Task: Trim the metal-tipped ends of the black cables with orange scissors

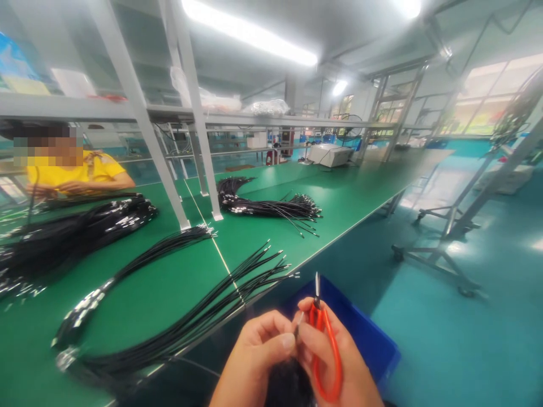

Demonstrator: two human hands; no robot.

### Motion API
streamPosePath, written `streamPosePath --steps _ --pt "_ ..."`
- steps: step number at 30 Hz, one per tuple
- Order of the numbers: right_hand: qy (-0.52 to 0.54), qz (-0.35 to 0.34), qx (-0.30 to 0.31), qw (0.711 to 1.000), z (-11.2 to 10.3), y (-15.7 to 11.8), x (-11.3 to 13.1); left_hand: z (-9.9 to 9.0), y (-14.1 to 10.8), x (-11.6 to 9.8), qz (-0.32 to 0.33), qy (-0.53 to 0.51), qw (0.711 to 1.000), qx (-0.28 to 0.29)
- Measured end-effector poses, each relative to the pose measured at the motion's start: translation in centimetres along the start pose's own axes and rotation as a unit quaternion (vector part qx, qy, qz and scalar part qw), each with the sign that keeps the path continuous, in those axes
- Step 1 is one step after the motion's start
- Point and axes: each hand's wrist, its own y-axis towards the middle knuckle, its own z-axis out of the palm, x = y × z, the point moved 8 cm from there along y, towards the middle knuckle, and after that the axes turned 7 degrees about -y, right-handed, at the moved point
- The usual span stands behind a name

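Low in the head view, my left hand point(265, 345) is closed, thumb against fingers, pinching the end of a black cable point(296, 333). My right hand point(335, 350) is wrapped round orange-handled scissors point(333, 362), whose closed blades point up and away. Its fingertips meet those of my left hand at the cable end. Below the hands hangs a dark mass point(288, 384), partly hidden. Left of my hands, a bundle of black cables point(178, 328) with light tips curves along the green table point(139, 305).
A blue bin point(377, 345) stands below the table edge, behind my right hand. More black cable bundles point(271, 208) lie farther back. White shelf posts point(197, 124) rise from the table. A person in yellow point(102, 169) sits at the left. A wheeled frame point(441, 254) stands right.
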Motion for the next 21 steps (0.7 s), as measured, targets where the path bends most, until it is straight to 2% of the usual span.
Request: streamPosePath --steps 6,13,18,19,21 --pt "0.016 -0.001 0.007 1.000 -0.3 0.6 -0.4 -0.3 0.2 0.2 -0.020 -0.010 1.000 0.000" --pt "-0.016 -0.003 0.003 1.000 -0.9 0.6 -0.8 -0.9 0.4 0.8 -0.047 -0.009 0.999 -0.003" --pt "-0.131 -0.013 -0.027 0.991 -1.7 -0.2 1.0 -1.3 0.4 0.7 -0.055 0.001 0.998 -0.008" --pt "-0.157 -0.023 -0.007 0.987 -1.5 -0.4 1.7 -1.4 0.4 0.6 -0.053 0.002 0.999 -0.009" --pt "-0.188 -0.015 0.088 0.978 -0.7 -0.7 2.3 -1.3 0.4 0.3 -0.050 0.005 0.999 -0.007"
